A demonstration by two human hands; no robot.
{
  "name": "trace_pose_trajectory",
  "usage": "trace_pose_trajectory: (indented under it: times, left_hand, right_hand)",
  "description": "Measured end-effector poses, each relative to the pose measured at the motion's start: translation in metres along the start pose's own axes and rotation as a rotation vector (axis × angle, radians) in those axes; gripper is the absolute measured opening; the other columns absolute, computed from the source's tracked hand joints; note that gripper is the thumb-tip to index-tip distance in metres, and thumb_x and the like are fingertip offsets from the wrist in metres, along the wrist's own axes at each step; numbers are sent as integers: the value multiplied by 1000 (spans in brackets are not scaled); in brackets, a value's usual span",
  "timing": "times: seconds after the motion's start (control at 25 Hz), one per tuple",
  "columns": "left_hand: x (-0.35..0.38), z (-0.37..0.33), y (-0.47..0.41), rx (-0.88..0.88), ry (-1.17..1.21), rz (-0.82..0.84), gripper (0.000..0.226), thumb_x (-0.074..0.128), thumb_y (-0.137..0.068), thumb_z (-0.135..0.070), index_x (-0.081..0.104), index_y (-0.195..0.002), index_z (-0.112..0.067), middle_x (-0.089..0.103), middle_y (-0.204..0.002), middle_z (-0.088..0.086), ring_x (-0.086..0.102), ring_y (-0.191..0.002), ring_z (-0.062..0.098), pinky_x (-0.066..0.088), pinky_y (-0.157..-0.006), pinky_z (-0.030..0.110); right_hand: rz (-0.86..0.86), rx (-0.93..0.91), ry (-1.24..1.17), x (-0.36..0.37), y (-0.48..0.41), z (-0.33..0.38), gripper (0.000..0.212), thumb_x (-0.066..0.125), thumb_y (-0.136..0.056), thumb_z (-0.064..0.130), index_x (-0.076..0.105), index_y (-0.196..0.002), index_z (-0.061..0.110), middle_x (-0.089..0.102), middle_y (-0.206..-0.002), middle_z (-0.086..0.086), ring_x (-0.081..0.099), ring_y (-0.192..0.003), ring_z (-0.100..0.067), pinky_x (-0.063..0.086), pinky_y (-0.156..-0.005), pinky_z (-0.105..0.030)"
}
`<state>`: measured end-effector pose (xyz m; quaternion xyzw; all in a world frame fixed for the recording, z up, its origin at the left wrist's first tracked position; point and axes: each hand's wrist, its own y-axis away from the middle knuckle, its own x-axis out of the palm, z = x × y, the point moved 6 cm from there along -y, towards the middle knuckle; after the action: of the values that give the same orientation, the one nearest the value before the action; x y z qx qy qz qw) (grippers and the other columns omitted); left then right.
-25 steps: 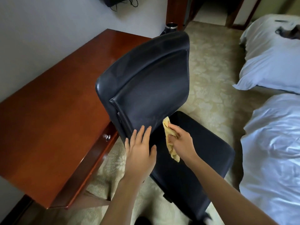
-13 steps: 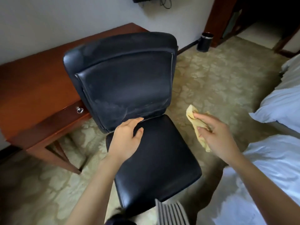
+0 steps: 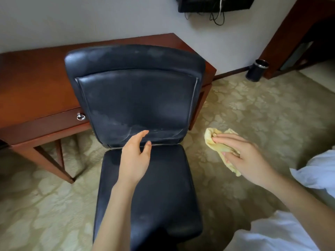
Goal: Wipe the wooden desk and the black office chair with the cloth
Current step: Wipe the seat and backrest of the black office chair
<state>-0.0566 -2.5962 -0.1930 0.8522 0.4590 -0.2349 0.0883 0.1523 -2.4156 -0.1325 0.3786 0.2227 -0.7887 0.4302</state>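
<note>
The black office chair [image 3: 137, 98] faces me in the middle of the view, its backrest dusty with pale smears. Behind it stands the wooden desk [image 3: 36, 84], reddish brown, with a drawer knob on its front. My left hand [image 3: 136, 158] is open over the rear of the seat, fingertips at the bottom of the backrest. To the right of the chair, above the carpet, my right hand [image 3: 243, 156] is shut on a crumpled yellow cloth [image 3: 215, 140], away from the seat.
Patterned beige carpet [image 3: 253, 109] covers the floor. A small black bin [image 3: 256, 70] stands by the wall at the right. White bedding [image 3: 290, 230] lies at the lower right. A dark device with cables [image 3: 213, 4] hangs on the wall above the desk.
The chair has turned from side-on until its front faces me. My right hand with the cloth left the backrest and moved out to the right. My left hand stayed at the backrest's base.
</note>
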Motion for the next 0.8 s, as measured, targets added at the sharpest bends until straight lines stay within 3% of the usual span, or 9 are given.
trace_pose_trajectory:
  times: [0.2,0.4,0.48,0.6,0.64,0.72,0.8]
  left_hand:
    - [48,-8,-17,-57,-56,38,41,51,-96,-20,47,-137,-22,50,-136,-10,42,-128,11,33,-107,31]
    - [91,-14,-27,-157,-97,-55,46,49,-97,-22,40,-141,-25,44,-141,-12,36,-132,10,29,-105,24]
    - [112,-22,-36,-193,-99,-113,46,48,-97,-23,39,-142,-26,43,-142,-12,36,-131,11,30,-106,26]
    - [153,-44,-46,-245,-195,-189,48,47,-97,-26,35,-144,-25,41,-144,-10,36,-130,13,29,-105,26]
    - [165,-52,-49,-262,-220,-203,49,47,-97,-27,34,-145,-25,40,-145,-9,36,-130,14,29,-105,26]
    - [187,-67,-50,-322,-233,-236,51,47,-97,-30,31,-146,-26,36,-147,-9,34,-131,14,29,-107,28]
    - [195,-75,-47,-353,-250,-268,52,46,-97,-32,29,-146,-28,34,-149,-11,33,-132,13,29,-108,28]
  right_hand:
    - [86,-120,95,-24,-72,-26,50,53,-88,-6,59,-126,26,49,-128,19,41,-119,7,19,-95,6]
    - [186,-274,56,-1,-154,-58,49,52,-89,-6,59,-127,25,47,-130,15,40,-127,-8,25,-113,-25]
    - [209,-331,47,2,-181,-76,48,53,-89,-5,59,-127,24,47,-131,14,39,-126,-10,23,-111,-20]
    - [266,-453,88,-9,-209,-115,49,54,-88,-5,60,-126,24,50,-132,10,36,-119,-5,13,-102,-1]
    - [277,-486,113,-17,-218,-126,49,55,-88,-6,61,-126,24,51,-132,8,36,-117,-5,14,-102,-2]
    - [302,-558,169,-35,-239,-142,48,56,-87,-6,62,-124,25,52,-132,6,39,-117,-11,30,-106,-22]
    - [272,-626,211,-48,-264,-139,47,56,-87,-6,63,-123,24,53,-132,3,42,-116,-20,42,-97,-44]
